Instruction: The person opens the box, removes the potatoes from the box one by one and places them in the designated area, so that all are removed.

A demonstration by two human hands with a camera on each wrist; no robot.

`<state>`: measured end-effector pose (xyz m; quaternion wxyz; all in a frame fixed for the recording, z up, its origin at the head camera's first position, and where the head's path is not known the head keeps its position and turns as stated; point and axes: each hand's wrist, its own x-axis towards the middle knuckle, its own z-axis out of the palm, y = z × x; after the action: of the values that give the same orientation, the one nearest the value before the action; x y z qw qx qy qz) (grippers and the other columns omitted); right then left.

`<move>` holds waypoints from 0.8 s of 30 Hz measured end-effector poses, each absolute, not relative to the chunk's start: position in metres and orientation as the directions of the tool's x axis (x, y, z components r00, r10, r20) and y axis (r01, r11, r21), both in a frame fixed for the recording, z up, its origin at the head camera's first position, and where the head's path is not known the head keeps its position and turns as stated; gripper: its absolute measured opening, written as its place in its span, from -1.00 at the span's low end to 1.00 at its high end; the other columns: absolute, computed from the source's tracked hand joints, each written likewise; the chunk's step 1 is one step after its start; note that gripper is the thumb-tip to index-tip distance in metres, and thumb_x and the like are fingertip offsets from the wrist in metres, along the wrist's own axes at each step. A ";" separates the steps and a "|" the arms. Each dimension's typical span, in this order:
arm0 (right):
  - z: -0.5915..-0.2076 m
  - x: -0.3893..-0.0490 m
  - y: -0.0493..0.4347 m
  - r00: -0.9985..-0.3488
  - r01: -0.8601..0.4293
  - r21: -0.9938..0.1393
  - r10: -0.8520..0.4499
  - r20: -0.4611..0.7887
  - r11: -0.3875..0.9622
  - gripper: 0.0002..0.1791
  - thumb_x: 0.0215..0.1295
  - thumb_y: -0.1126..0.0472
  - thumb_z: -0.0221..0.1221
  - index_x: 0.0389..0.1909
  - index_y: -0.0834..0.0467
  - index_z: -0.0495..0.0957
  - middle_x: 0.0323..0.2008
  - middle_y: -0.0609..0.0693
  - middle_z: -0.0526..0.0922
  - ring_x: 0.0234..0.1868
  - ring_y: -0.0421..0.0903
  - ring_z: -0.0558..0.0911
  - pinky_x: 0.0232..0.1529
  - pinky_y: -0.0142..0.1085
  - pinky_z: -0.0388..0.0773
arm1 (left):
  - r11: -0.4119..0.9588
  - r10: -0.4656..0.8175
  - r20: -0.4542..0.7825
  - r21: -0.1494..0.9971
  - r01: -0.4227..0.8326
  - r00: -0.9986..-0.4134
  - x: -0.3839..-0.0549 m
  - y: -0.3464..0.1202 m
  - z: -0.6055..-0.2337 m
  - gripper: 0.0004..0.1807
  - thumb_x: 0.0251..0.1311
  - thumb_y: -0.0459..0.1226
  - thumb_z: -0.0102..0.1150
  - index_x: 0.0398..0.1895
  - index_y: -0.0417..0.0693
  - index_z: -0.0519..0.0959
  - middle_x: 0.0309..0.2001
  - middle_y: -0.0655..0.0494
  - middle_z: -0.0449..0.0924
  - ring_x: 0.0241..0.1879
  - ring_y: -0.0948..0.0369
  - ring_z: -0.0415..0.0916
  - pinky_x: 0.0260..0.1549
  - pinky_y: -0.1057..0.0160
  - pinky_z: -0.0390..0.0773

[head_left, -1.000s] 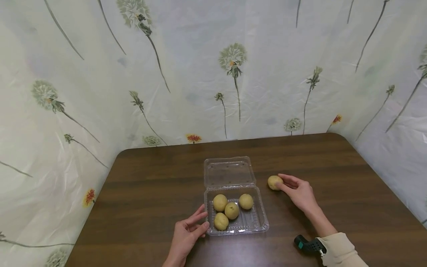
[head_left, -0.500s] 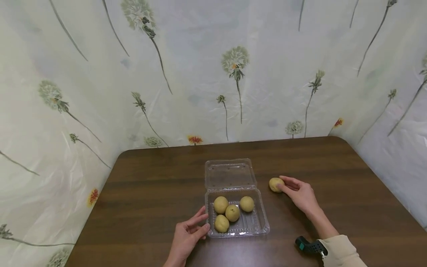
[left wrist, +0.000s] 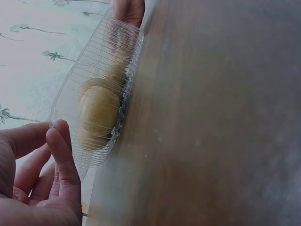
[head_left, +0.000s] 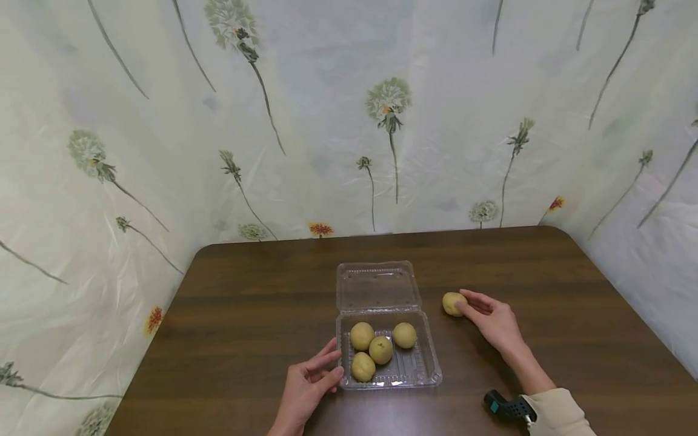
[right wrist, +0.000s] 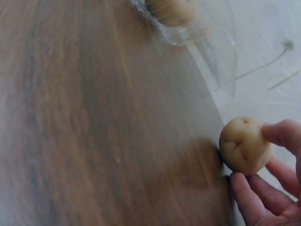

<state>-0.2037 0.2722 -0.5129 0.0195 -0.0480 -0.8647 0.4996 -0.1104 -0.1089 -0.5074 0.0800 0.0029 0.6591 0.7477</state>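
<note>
A clear plastic clamshell container (head_left: pixel 411 366) lies on the table with its lid (head_left: pixel 376 287) folded back, away from me. Several potatoes (head_left: pixel 362 336) sit in its base, mostly toward the left side. My left hand (head_left: pixel 305 381) is at the container's left wall, pinching the rim between thumb and fingers; the left wrist view shows those fingertips (left wrist: pixel 61 134) at the edge. To the right of the container, my right hand (head_left: pixel 495 321) holds one more potato (right wrist: pixel 244 146) between thumb and fingers. Whether that potato touches the table is hard to tell.
The dark wooden table (head_left: pixel 245 315) extends on both sides of the container. Behind it and at the sides hangs a pale sheet (head_left: pixel 316 121) printed with dandelions. A black strap device (head_left: pixel 509 407) is on the right wrist, beside a cream sleeve (head_left: pixel 558 415).
The head view has tilted slightly, so everything sits a little lower in it. Both hands, the container and the potatoes keep their places relative to each other.
</note>
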 end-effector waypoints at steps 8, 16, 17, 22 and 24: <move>-0.512 -0.203 0.273 -0.996 0.060 -0.870 0.088 -0.020 0.490 -0.29 0.29 -0.24 0.19 0.29 0.17 0.46 0.19 0.18 0.54 0.18 0.12 0.51 -0.17 -0.60 0.45 | -0.111 0.120 -0.102 0.987 -0.115 -0.988 -0.110 -0.109 -0.507 -0.58 0.15 -0.42 0.34 0.09 -0.40 0.56 0.34 -0.11 0.34 -0.48 0.29 0.56 -0.43 0.36 0.60; -0.508 -0.204 0.277 -1.000 0.010 -0.871 0.024 0.002 0.491 -0.31 0.31 -0.16 0.21 0.30 0.21 0.44 0.21 0.23 0.52 0.18 0.16 0.51 -0.15 -0.58 0.46 | -0.101 0.114 -0.113 0.987 -0.125 -0.987 -0.110 -0.108 -0.507 -0.58 0.15 -0.42 0.34 0.09 -0.38 0.57 0.34 -0.09 0.35 -0.48 0.28 0.56 -0.43 0.35 0.60; -0.508 -0.204 0.277 -1.000 0.006 -0.872 0.019 0.003 0.490 -0.31 0.31 -0.15 0.22 0.30 0.21 0.44 0.21 0.23 0.52 0.18 0.16 0.51 -0.14 -0.58 0.46 | -0.100 0.113 -0.114 0.987 -0.125 -0.987 -0.110 -0.108 -0.506 -0.58 0.15 -0.42 0.34 0.09 -0.38 0.57 0.34 -0.09 0.35 -0.48 0.28 0.56 -0.43 0.35 0.60; -0.509 -0.204 0.279 -1.000 0.007 -0.873 0.018 0.002 0.488 -0.32 0.31 -0.16 0.21 0.29 0.20 0.44 0.21 0.21 0.51 0.18 0.14 0.51 -0.14 -0.60 0.45 | -0.097 0.110 -0.109 0.988 -0.120 -0.988 -0.110 -0.108 -0.506 -0.58 0.15 -0.41 0.35 0.08 -0.39 0.57 0.33 -0.09 0.36 -0.48 0.29 0.56 -0.43 0.36 0.59; -0.509 -0.203 0.280 -1.000 0.014 -0.871 0.020 -0.005 0.491 -0.31 0.31 -0.17 0.20 0.30 0.20 0.44 0.22 0.21 0.51 0.19 0.13 0.50 -0.14 -0.60 0.44 | -0.097 0.112 -0.107 0.988 -0.119 -0.988 -0.110 -0.108 -0.506 -0.58 0.15 -0.41 0.34 0.08 -0.40 0.57 0.33 -0.10 0.36 -0.48 0.30 0.56 -0.44 0.37 0.59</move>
<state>-0.2027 0.2802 -0.5094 0.0029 -0.0097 -0.8633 0.5046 -0.1095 -0.1076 -0.5056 0.0779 -0.0023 0.6673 0.7407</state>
